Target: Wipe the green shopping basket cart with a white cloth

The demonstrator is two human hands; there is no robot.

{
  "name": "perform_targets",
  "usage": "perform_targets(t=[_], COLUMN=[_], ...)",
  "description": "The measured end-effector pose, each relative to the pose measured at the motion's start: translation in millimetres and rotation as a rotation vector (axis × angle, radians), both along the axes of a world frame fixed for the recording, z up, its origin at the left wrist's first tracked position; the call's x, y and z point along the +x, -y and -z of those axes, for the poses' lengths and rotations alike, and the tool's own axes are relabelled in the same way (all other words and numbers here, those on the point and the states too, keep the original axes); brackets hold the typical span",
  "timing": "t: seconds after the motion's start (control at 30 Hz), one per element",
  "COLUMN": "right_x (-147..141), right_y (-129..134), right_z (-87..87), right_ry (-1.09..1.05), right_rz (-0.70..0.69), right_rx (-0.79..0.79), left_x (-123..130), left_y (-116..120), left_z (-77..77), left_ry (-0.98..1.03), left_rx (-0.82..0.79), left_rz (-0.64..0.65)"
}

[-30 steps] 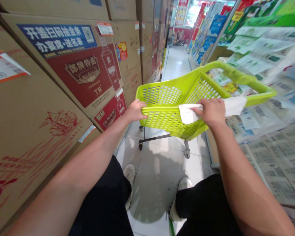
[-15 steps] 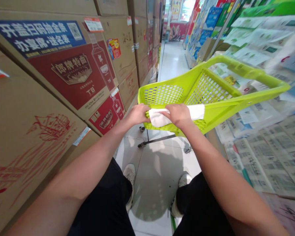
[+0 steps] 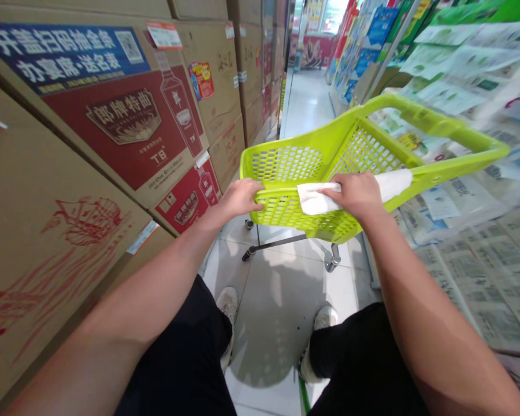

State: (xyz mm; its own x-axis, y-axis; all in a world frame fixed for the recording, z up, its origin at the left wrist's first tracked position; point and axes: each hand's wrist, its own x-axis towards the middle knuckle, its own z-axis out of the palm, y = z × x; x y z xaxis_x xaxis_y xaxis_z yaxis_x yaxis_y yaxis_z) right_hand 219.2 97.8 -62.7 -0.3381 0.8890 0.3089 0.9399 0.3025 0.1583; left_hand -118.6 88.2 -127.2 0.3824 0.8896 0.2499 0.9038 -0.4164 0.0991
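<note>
A lime-green shopping cart point(image 3: 286, 162) stands crosswise in front of me, its handle toward the right. My left hand point(image 3: 241, 197) is closed around the rim at the cart's left corner. On the near side rim, my right hand point(image 3: 359, 193) presses a white cloth point(image 3: 318, 199) with its fingers wrapped over it. The cloth lies folded over the rim, sticking out on both sides of that hand. Through the lattice walls the basket shows nothing inside that I can make out.
Stacked cardboard cartons point(image 3: 130, 133) line the left side. Wrapped packs of paper goods point(image 3: 476, 86) are piled on the right, close behind the cart handle. Cart wheels point(image 3: 248, 253) rest on the tiled floor point(image 3: 268, 323) ahead of my shoes. Beyond, an aisle runs back.
My right hand and the white cloth have slid to the right along the near rim, toward the handle. My left hand still grips the left corner; the cart has barely shifted.
</note>
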Motion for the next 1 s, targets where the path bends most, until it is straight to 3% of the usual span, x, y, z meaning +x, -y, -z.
perform_targets(t=[0.3,0.43,0.6,0.87,1.0], right_x=[-67.6,-81.8,-79.0,-43.4,-44.3], right_y=[18.2,23.5,25.6,13.7,14.9], right_z=[22.0,28.8,28.0,13.4,15.1], right_ry=[-0.017,-0.028,-0.022,-0.08,-0.107], right_rz=[-0.151,-0.15,-0.177,-0.424,-0.322], right_rx=[-0.033,-0.011,0.014,-0.152,-0.121], left_x=[21.3,23.9,16.8,7.9,14.7], left_y=[14.3,14.8,14.3,14.7,17.5], left_z=[-2.6,-6.5,-7.8,-9.5,-9.4], left_ry=[0.011,0.009,-0.004,-0.053,-0.058], left_rx=[-0.015,-0.042,-0.031,-0.047,-0.047], left_rz=[0.039,0.017,0.052,0.104,0.071])
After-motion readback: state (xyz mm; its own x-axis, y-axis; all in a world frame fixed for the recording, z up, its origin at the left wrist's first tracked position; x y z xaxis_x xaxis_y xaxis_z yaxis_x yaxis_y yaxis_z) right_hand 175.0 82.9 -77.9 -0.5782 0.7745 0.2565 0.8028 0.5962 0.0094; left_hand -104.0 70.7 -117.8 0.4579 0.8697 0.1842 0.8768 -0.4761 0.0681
